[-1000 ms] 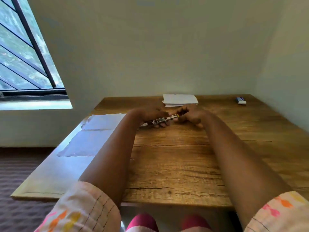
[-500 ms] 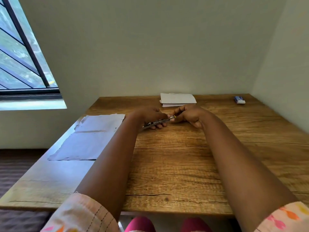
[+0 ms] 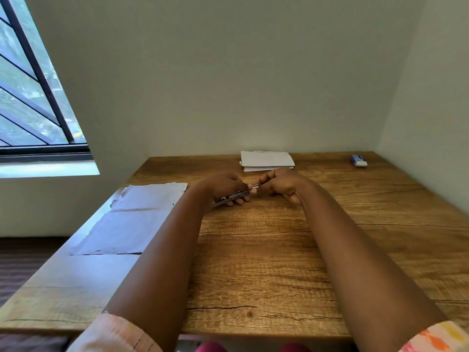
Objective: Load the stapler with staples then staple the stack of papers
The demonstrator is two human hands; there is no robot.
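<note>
Big sheet (image 3: 132, 219) flat on left of table (image 3: 253, 275), not touched. Left hand (image 3: 223, 186) curled round stapler (image 3: 236, 195), holds it just above table. Right hand (image 3: 279, 182) pinches stapler's far tip; too small to tell if staples in fingers. Loading looks part done, not closed. Stack of papers (image 3: 266, 160) waits behind hands, not stapled yet. Small blue box (image 3: 358, 160) far right, maybe staples.

No legible text

Nothing can be read: the papers (image 3: 267, 158) at the desk's far edge show blank faces, the sheet (image 3: 132, 219) on the left bears only faint marks, and the small blue-and-white box (image 3: 358, 160) is too small to make out.
</note>
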